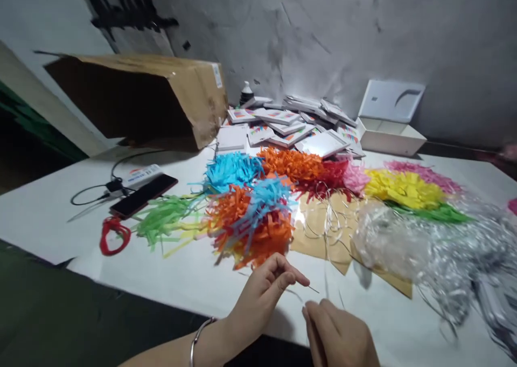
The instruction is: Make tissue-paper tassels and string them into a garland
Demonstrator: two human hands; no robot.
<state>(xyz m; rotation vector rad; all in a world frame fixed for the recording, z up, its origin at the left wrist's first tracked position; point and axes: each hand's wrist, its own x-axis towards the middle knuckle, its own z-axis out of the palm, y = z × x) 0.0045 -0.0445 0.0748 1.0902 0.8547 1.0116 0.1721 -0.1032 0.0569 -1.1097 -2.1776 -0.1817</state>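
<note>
My left hand (262, 294), with a silver bangle on the wrist, pinches a thin needle or wire (312, 289) between thumb and forefinger. My right hand (337, 332) is closed just below and right of it, fingertips near the needle's tip, seemingly pinching a fine thread (297, 296). Both hover over the white table (169, 281). Just beyond them lies a heap of orange and blue shredded paper tassels (252, 221). Thin silver wires (329, 224) curl over brown paper (319, 232).
Tassel piles in blue (230, 170), orange (288, 162), red, pink, yellow (404, 186) and green (161, 219) cover the table. Clear plastic bags (444, 243) at right. A phone (143, 194), cable, red cord (114, 235), tipped cardboard box (137, 97), stacked small boxes (291, 122), white open box (390, 127) behind.
</note>
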